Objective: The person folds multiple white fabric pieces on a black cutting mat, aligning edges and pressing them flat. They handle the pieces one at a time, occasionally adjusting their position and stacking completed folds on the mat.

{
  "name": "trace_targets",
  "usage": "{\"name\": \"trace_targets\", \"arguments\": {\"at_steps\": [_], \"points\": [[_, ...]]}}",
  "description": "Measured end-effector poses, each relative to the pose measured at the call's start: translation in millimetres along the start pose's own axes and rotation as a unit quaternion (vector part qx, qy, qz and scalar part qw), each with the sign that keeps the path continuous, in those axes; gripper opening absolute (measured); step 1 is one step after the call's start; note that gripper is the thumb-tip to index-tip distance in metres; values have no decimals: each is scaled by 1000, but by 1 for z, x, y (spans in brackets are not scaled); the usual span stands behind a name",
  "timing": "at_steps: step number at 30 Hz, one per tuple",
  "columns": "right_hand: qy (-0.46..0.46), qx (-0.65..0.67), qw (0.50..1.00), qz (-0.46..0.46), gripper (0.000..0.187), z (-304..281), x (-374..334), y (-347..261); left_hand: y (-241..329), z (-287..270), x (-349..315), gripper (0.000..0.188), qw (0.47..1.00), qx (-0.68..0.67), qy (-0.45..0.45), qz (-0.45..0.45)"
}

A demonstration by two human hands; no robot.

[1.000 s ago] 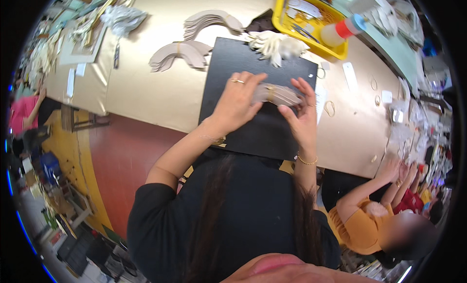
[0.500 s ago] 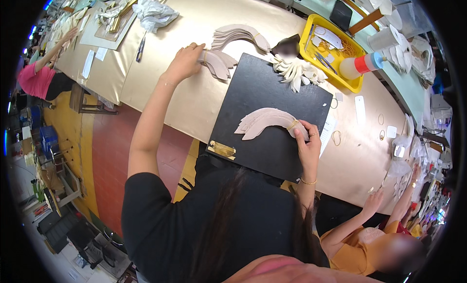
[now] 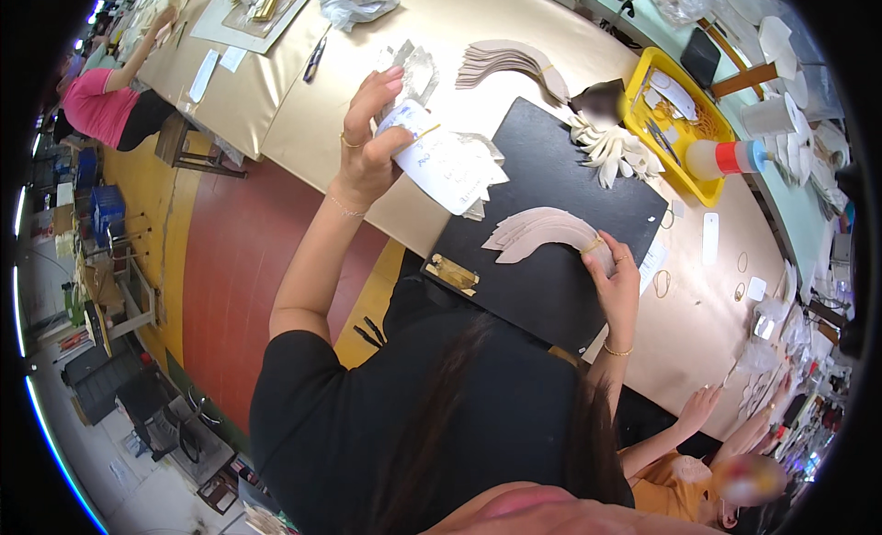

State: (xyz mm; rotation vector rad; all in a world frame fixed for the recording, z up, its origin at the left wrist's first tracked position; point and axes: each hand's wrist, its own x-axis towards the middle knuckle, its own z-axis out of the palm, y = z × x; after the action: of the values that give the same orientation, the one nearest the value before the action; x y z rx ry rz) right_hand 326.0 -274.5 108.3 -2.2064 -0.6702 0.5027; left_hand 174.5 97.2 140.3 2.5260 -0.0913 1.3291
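Note:
Raised over the table at the left, my left hand (image 3: 369, 158) grips a rubber-banded bundle of curved pieces (image 3: 450, 172), its white, written-on face turned up toward me. My right hand (image 3: 620, 282) pinches the banded right end of another bundle of beige curved pieces (image 3: 542, 230), fanned out at its left end. That bundle lies on a black board (image 3: 551, 314) in front of me. Beyond the board sits a third stack of beige curved strips (image 3: 514, 62), also banded. Cream petal-shaped pieces (image 3: 611, 153) are heaped at the board's far right corner.
A yellow tray (image 3: 634, 121) holding scissors and rubber bands stands at the far right, with a red-banded bottle (image 3: 726, 158) in it. Loose rubber bands (image 3: 661, 282) lie right of the board. A pen (image 3: 315, 60) lies far left. Co-workers sit on both sides.
My left hand has lifted its bundle off the table, brought it nearer and turned its white written face up. My right hand keeps its hold on the other bundle. The whole view has shifted.

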Motion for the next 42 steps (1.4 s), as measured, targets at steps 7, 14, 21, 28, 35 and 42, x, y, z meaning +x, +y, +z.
{"name": "trace_targets", "arguments": {"at_steps": [7, 14, 21, 28, 35, 42], "points": [[18, -6, 1000, 20, 42, 6, -8, -5, 14, 0, 23, 62, 999, -13, 45, 15], [27, -25, 999, 19, 41, 9, -10, -8, 27, -6, 23, 77, 995, -75, 52, -36], [27, -21, 999, 13, 41, 10, -11, -8, 30, -2, -3, 75, 849, -403, 123, -318], [27, -9, 1000, -8, 41, 9, -9, -11, 0, -1, -3, 70, 993, 27, -2, -114], [18, 5, 1000, 25, 41, 5, -9, -11, -53, -4, -35, 88, 919, -37, -206, -335], [83, -84, 993, -19, 42, 8, -13, -15, 14, -7, 24, 62, 888, 82, -340, -298]]}}
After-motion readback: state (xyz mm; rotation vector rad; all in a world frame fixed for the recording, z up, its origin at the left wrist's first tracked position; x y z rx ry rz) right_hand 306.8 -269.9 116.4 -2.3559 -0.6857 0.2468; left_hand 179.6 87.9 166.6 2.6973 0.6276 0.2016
